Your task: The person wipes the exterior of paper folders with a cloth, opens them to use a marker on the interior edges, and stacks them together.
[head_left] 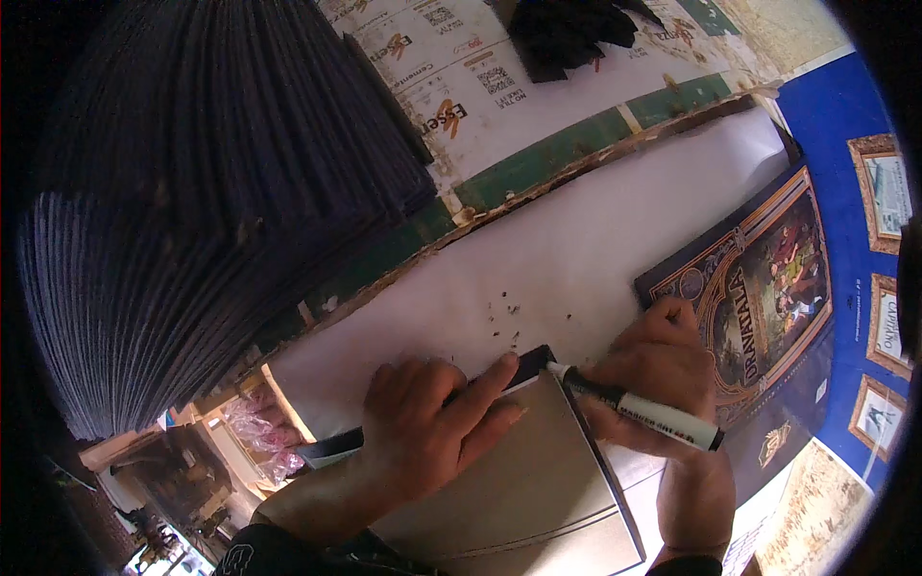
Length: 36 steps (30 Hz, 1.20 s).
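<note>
Board (538, 470), grey with dark edging, lay flat on white sheet (576, 240) at lower centre, just under both hands. Left hand (432, 422) pressed palm-down on its upper left part, fingers spread and released, gripping nothing, forefinger stretched toward top corner. Right hand (663, 384) clenched around marker (639, 408), white-barrelled with black grip section, held near level, nib at board's top right corner, just beside left forefinger tip. Touching edge or merely hovering: cannot tell. Small dark specks (504, 312) scattered on sheet just above board. Ornate print (768, 288) with figures in oval frame lay to right, partly under right hand. Beyond it, blue panel (836, 125) carrying small framed pictures (884, 192). Tall stack (192, 192) of dark sheets, edges fanned, filled upper left. Printed cardboard (538, 86) with green stripe lay past sheet's far edge, dark cloth-like heap (567, 34) on top, kind unclear. Pink plastic (259, 422) showed at lower left, near worktop's edge.
</note>
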Each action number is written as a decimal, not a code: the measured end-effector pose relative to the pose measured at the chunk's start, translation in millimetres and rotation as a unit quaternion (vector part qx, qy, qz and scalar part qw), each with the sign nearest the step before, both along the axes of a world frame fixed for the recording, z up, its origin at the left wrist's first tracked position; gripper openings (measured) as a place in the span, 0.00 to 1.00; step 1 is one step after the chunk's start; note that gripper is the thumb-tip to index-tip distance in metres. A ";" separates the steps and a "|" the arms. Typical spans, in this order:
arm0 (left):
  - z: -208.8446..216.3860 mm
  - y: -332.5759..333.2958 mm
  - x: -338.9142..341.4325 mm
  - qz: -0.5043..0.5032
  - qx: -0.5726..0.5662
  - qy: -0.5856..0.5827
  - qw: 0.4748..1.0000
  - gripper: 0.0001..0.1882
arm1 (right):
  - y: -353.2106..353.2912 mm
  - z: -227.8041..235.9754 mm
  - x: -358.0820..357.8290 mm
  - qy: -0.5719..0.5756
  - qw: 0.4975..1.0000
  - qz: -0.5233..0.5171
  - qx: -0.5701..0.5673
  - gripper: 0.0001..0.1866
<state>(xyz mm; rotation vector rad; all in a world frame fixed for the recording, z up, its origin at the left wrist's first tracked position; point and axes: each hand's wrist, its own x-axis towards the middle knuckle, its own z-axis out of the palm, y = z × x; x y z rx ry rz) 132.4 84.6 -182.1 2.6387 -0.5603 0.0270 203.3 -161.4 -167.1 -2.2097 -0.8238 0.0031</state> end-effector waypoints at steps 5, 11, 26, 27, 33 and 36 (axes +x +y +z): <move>7.9 -6.7 0.1 0.017 -0.020 -0.007 1.000 0.22 | 0.3 -13.6 -10.9 -0.178 0.966 -0.140 0.123 0.18; 14.7 -8.7 -1.9 0.038 -0.058 -0.028 0.997 0.19 | -15.1 70.5 -39.5 0.027 0.912 -0.348 0.215 0.13; 74.3 -1.1 26.1 -0.117 -0.227 0.478 0.841 0.19 | 81.4 -13.9 -294.2 0.055 0.862 -0.503 -0.027 0.29; 84.4 1.0 20.7 -0.147 -0.219 0.506 0.821 0.15 | 78.1 -16.4 -297.3 0.044 0.865 -0.499 0.024 0.29; 126.7 2.7 -26.8 -0.172 -0.323 0.574 0.732 0.14 | 136.0 78.1 -276.2 0.088 0.783 -0.578 0.209 0.33; 153.5 -11.3 -67.3 -0.234 -0.423 0.468 0.740 0.12 | 163.7 123.8 -262.0 -0.004 0.776 -0.538 0.330 0.38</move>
